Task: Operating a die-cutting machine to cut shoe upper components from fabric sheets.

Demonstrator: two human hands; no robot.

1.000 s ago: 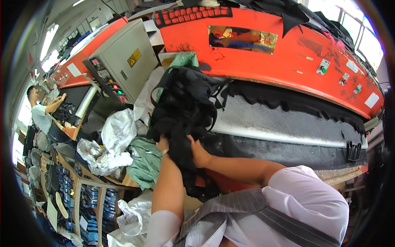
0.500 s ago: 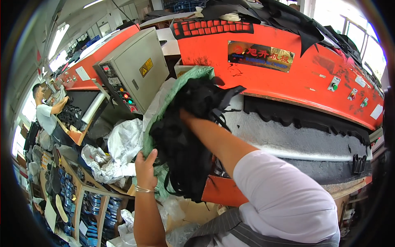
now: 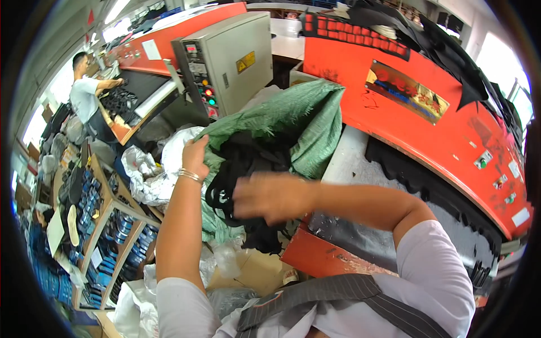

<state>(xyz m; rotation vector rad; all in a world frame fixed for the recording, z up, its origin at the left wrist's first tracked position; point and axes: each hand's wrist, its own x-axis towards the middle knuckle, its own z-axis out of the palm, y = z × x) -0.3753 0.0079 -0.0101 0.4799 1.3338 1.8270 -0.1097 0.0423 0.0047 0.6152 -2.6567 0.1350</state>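
Note:
A green woven sack (image 3: 315, 124) stands with its mouth wide, partly filled with black fabric-like scraps and strips (image 3: 251, 152). Some of the scraps hang over its near side. My left hand (image 3: 195, 158), with a bangle at the wrist, is closed on the sack's left rim. Over the front of the black scraps lies my right hand (image 3: 276, 197), smeared by motion. Its fingers are too blurred to show whether they hold any of the strips.
A red machine (image 3: 338, 62) with a grey bed (image 3: 349, 163) stands to the right. Behind the sack is a grey control cabinet (image 3: 236, 56). White sacks (image 3: 174, 163) and a shelf of blue pieces (image 3: 121, 231) are at left. A co-worker (image 3: 84, 96) stands farther off.
The black scraps sit lower, with more of the green sack exposed around them. My right hand has come out of the pile toward me. My left hand has moved up to the rim.

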